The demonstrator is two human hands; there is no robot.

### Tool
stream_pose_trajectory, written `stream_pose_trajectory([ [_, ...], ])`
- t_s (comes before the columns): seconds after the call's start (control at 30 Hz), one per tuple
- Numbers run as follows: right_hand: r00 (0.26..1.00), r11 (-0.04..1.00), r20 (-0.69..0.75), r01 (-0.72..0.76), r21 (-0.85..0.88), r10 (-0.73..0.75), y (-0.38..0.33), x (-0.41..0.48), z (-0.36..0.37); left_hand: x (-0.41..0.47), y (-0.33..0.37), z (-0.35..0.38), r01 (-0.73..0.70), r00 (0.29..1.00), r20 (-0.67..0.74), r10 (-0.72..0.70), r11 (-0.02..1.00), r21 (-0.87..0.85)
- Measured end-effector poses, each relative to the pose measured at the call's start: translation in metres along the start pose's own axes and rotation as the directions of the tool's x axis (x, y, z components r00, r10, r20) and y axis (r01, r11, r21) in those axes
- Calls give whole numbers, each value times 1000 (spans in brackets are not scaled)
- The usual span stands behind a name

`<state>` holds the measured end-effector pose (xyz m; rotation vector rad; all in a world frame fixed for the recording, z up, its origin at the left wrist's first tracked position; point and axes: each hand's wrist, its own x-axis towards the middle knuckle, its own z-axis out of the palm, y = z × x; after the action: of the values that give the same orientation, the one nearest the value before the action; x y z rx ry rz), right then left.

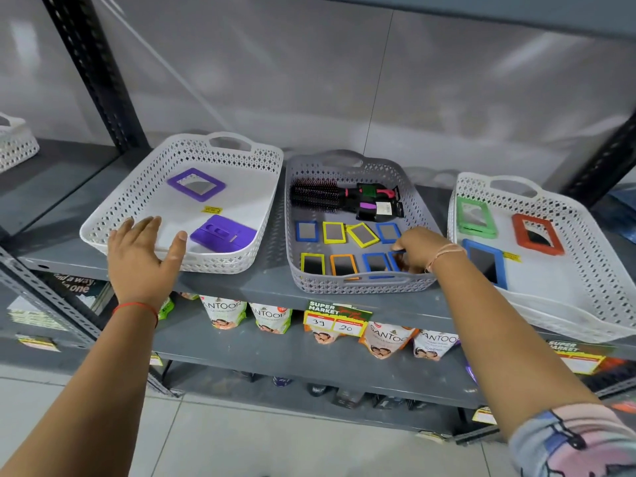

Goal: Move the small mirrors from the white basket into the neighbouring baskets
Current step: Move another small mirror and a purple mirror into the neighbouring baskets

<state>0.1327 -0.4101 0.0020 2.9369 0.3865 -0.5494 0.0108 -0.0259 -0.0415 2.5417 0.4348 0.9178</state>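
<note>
A white basket (268, 173) on the left holds two purple mirrors, one face up (196, 184) and one face down (223, 233). My left hand (144, 256) hovers open over its front rim. The grey basket (358, 287) in the middle holds several small mirrors in blue, yellow and orange frames in two rows. My right hand (418, 249) reaches into its front right corner, fingers curled on a small blue-framed mirror (395, 258), partly hidden by the fingers. Another white basket (585, 304) on the right holds a green (475, 216), a red (537, 237) and a blue mirror (485, 263).
Two hairbrushes (330, 196) lie at the back of the grey basket. All baskets stand on a grey metal shelf (268, 287) with black uprights. Soap pouches (223, 313) and price tags (335, 320) hang below. A further white basket (15, 146) sits far left.
</note>
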Motion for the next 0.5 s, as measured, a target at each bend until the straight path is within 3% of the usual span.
stream_pose_trajectory([
  [0.37,999,997,5,-32,-68,33,-11,-1,-23,0,-1,1,-2,1000,-5,1,1000,-3],
  [0.43,996,998,-85,31,-51,-35,-27,1,-46,0,-1,0,1,1000,-4,-1,1000,1],
  [0.5,962,975,-186,214,66,-198,-53,5,-70,1,-2,0,5,1000,-1,-5,1000,7],
])
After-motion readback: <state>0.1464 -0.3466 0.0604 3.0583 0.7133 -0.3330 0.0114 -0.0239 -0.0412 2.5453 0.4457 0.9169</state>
